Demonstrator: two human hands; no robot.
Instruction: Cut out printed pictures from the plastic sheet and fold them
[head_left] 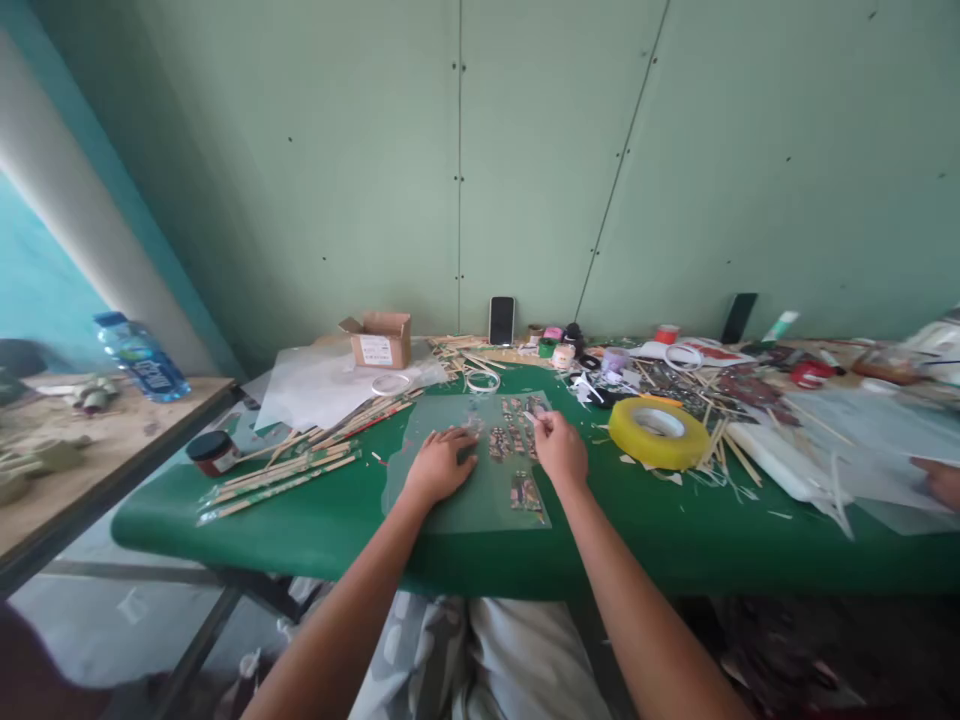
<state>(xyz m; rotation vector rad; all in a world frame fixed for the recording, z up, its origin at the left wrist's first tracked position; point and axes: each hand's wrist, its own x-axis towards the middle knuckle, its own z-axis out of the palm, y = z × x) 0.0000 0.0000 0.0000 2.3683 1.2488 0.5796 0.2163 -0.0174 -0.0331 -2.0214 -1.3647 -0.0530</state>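
Note:
A translucent sheet lies on the green table cover, with several small patterned pieces in rows on its right half. My left hand rests flat on the sheet's left part, fingers spread, holding nothing. At the sheet's upper right, my right hand is closed, its thumb and fingertips pinched at the edge of a small patterned piece. Just to the right of that hand sits a big roll of yellow tape.
Bundled wooden sticks and a dark-lidded jar are at left. A cardboard box and an upright phone stand at the back. Paint pots, scraps and a white packet lie at right, near another person's hand.

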